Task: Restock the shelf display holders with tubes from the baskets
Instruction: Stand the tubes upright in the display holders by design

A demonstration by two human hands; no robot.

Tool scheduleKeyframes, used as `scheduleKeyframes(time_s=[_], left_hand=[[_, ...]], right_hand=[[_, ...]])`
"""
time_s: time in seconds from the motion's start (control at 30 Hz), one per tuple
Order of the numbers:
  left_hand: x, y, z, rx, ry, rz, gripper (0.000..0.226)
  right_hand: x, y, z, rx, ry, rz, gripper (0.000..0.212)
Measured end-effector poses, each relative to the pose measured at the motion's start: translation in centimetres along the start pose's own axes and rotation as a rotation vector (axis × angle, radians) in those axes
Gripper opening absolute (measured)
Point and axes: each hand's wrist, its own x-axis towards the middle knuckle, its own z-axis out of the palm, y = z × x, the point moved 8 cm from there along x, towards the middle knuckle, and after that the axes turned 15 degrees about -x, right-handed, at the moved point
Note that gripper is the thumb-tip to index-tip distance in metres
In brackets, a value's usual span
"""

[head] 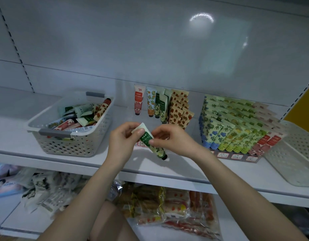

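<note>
Print on green tube [146, 136]: too small to read; upper end partly covered by thumb of left grip [123, 140]. Front label [138, 144] of middle holder: mostly hidden behind tube and grip. Right basket [296, 153]: cut by frame edge. Lower-shelf packets [167, 206]: blurred, contents unclear. Left basket [72, 145]: wall hides lower parts of its tubes [75, 119].

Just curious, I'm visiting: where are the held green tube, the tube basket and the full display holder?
Green tube [146, 138]: head view, dark green label.
Tube basket [68, 145]: head view, perforated front wall.
Full display holder [237, 156]: head view, front label strip.
</note>
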Motion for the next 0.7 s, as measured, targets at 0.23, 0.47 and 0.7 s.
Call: scheduleKeyframes(time_s=[0.23, 0.47, 0.7], left_hand=[[0.5, -0.9, -1.1, 0.215, -0.011, 0.051, 0.014], [0.1, -5.5, -2.2, 0.666, -0.104, -0.052, 0.026], [-0.3, -5.7, -2.4, 0.757, -0.138, 0.012, 0.027]], right_hand=[[1.8, -0.9, -3.2, -0.192, 0.123, 0.006, 0.015], [6.3, -1.4, -8.8, -0.143, 0.287, 0.112, 0.029], [8.9, -0.6, -8.9, -0.561, 0.287, 0.193, 0.021]])
